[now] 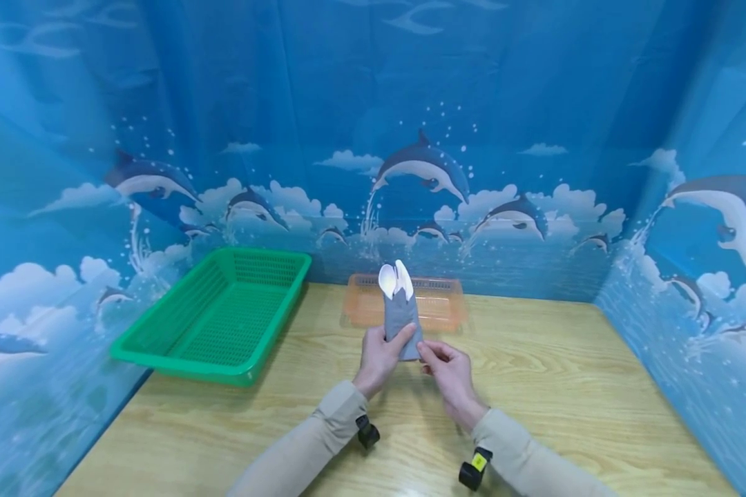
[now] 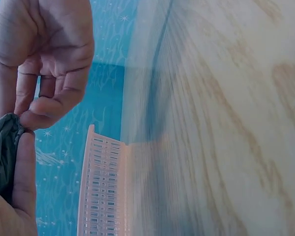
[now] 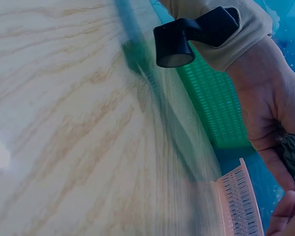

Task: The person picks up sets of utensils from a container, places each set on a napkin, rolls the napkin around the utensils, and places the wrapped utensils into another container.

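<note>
A grey cloth napkin (image 1: 401, 316), folded into a narrow wrap, stands tilted above the table in front of the person. Out of its top poke a white spoon (image 1: 387, 281) and a white knife (image 1: 403, 276); their lower parts are hidden in the cloth. The left hand (image 1: 380, 353) grips the wrap from the left, its thumb lying across the front. At the bottom right corner, the right hand (image 1: 449, 373) pinches the cloth between thumb and fingers. In the left wrist view, the right hand (image 2: 44, 59) meets the bunched napkin end (image 2: 4, 152) with its fingertips.
Behind the hands, a shallow orange plastic basket (image 1: 438, 319) sits against the back curtain (image 1: 323, 103). A larger green plastic basket (image 1: 249, 359) stands at the left on the wooden table (image 1: 572, 400). Dolphin-print curtains enclose the back and both sides.
</note>
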`<state>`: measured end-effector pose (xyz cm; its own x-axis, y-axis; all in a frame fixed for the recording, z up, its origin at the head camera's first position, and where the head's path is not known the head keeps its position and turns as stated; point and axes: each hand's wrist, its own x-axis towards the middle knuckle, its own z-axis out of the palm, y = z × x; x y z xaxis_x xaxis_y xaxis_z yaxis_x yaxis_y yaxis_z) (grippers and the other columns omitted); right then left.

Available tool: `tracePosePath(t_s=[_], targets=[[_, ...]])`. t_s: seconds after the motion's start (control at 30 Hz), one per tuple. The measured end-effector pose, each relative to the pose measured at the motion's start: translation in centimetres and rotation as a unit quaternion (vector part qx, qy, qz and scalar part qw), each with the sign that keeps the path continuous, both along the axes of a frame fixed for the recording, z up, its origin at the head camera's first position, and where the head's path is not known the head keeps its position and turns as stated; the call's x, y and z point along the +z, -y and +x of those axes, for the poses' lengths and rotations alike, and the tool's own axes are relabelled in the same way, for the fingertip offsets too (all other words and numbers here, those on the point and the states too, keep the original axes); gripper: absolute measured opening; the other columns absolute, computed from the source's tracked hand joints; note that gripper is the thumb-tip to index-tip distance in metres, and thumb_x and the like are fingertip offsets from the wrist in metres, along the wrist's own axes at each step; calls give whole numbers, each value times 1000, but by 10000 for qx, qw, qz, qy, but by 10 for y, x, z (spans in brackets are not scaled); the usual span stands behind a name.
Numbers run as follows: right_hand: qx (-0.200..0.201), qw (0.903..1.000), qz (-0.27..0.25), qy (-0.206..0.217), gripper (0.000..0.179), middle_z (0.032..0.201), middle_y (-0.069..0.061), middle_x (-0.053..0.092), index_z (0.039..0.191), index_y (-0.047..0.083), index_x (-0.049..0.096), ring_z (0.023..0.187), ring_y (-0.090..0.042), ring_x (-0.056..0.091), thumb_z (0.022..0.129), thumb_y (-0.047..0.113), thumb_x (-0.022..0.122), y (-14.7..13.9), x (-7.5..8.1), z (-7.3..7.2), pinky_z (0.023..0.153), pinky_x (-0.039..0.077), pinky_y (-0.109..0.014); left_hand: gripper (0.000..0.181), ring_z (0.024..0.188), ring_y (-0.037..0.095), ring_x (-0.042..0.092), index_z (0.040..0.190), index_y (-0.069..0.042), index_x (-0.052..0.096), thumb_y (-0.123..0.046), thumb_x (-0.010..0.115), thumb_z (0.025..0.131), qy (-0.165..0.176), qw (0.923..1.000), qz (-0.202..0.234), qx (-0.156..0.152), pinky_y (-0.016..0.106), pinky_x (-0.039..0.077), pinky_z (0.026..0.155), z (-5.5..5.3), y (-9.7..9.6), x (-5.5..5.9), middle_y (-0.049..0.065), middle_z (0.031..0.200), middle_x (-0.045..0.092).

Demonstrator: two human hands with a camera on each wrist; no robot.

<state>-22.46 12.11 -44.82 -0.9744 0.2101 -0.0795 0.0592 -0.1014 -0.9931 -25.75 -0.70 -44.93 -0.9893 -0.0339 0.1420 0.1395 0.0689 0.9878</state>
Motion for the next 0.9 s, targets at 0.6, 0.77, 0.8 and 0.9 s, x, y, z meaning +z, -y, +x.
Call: tracePosePath(t_s=[0.6, 0.77, 0.8, 0.9], targets=[[224, 9992, 304, -87, 25, 84, 2, 69, 107, -2, 70, 76, -8, 60, 87, 14, 74, 0, -2, 1, 64, 53, -24, 38, 76, 14, 70, 101, -6, 74, -42, 69, 90, 36, 9988, -270, -410, 27, 55, 65, 2, 10, 7, 9, 91, 76], [166, 9991, 302, -229, 27, 84, 3, 69, 108, -5, 69, 76, -7, 62, 87, 11, 74, 2, -2, 3, 67, 56, -25, 37, 79, 15, 71, 103, -6, 74, -41, 69, 90, 181, 9976, -306, -601, 28, 57, 67, 2, 14, 10, 9, 94, 76], [178, 9992, 274, -237, 27, 84, 2, 69, 109, -5, 69, 77, -7, 63, 87, 11, 74, 3, -2, 3, 69, 57, -26, 38, 79, 15, 71, 103, -6, 73, -41, 70, 90, 196, 9975, -301, -609, 29, 57, 67, 2, 15, 11, 9, 94, 76], [296, 9991, 123, -270, 30, 87, 1, 69, 111, -6, 68, 78, -8, 64, 87, 11, 74, 5, -2, 3, 72, 58, -26, 38, 76, 13, 69, 101, -5, 73, -42, 71, 89, 251, 9977, -296, -547, 28, 54, 65, 4, 18, 13, 9, 92, 75]])
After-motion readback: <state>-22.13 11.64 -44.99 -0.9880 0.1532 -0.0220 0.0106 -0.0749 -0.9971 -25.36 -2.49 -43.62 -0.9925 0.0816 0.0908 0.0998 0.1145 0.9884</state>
